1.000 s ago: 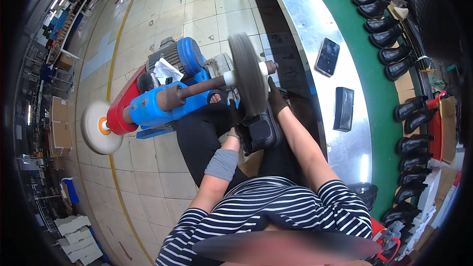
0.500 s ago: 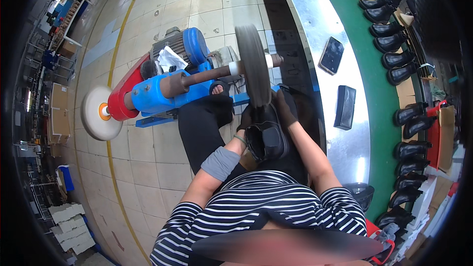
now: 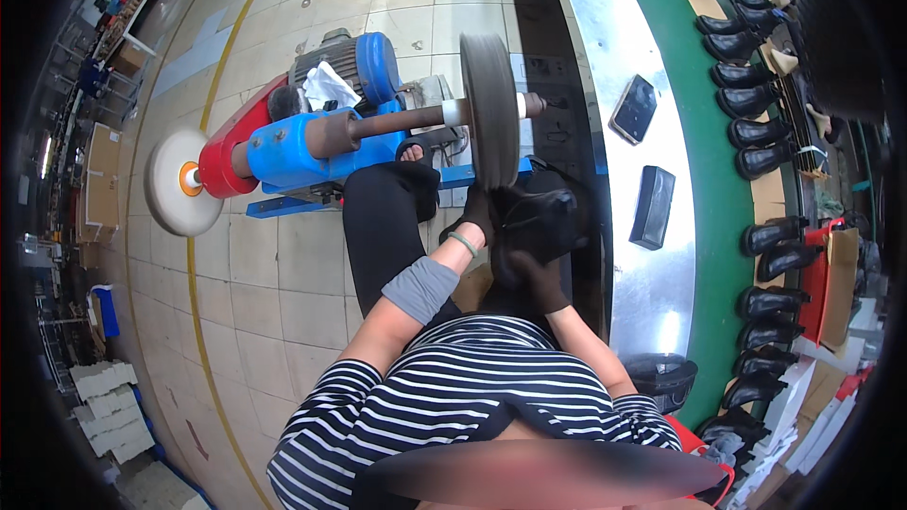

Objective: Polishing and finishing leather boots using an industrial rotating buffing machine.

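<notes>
While the grip of the right hand [image 3: 540, 283] pinches the black boot [image 3: 540, 219] just beside the dark wheel's [image 3: 489, 118] lower edge, the left hand [image 3: 479, 212] sits at the boot's left, its closure too dark to tell, with a phone [image 3: 634, 109] lying rightward on the metal worktop [image 3: 647, 297].

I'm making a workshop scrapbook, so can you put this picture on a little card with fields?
Left hand: at the left edge of the black shoe, fingers partly hidden
Right hand: on the shoe's near side
Machine: blue and red, dark wheel by the shoe, white wheel at its left end
Wheel touching shoe: can't tell
Metal table: phone, black block
Far right: row of black shoes
</notes>
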Motion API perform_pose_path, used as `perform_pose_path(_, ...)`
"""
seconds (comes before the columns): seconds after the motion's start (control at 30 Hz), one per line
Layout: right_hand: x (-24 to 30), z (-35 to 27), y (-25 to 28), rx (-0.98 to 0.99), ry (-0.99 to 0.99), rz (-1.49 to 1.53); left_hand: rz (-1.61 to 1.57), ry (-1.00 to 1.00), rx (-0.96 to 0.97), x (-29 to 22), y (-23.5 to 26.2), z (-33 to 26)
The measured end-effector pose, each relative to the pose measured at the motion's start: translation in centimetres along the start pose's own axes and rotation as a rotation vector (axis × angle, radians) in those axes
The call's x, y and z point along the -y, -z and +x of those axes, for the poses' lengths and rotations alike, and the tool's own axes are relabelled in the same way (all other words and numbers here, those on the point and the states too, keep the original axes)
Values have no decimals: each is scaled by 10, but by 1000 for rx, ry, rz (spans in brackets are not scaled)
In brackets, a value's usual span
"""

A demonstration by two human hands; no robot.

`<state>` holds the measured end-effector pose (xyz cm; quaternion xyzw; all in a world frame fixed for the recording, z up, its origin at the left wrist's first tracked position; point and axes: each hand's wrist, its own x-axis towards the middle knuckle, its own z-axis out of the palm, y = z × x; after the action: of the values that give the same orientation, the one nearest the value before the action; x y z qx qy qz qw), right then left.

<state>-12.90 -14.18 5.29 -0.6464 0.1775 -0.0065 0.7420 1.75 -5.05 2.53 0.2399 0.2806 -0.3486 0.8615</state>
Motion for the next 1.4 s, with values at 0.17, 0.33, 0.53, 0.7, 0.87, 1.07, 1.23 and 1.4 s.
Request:
perform_pose_path(0.17, 7, 39, -6, 186, -420, 926, -17, -64, 142, -26, 17, 39)
perform_pose_path(0.33, 35, 38, -47, 250, -512, 940, -99, -26, 346, -54, 71, 91)
perform_pose_path(0.53, -40, -6, 17, 294, -66, 394, -98, -30, 355, -23, 44, 54)
perform_pose_path(0.7, -18, -30, 17, 136, -211, -2, 100, -113, 503, -17, 31, 16)
perform_pose_path(0.87, 38, -16, -31, 36, 342, -834, 404, -540, 703, -27, 64, 52)
perform_pose_path(1.07, 66, 31, -48, 192, 425, -1444, 888, -857, 721, -44, 73, 70)
perform_pose_path(1.23, 61, 57, -63, 314, 495, -1591, 1260, -875, 410, -45, 101, 96)
perform_pose_path(1.4, 34, 26, -81, 225, 659, -1659, 1604, -906, -49, -103, 92, 133)
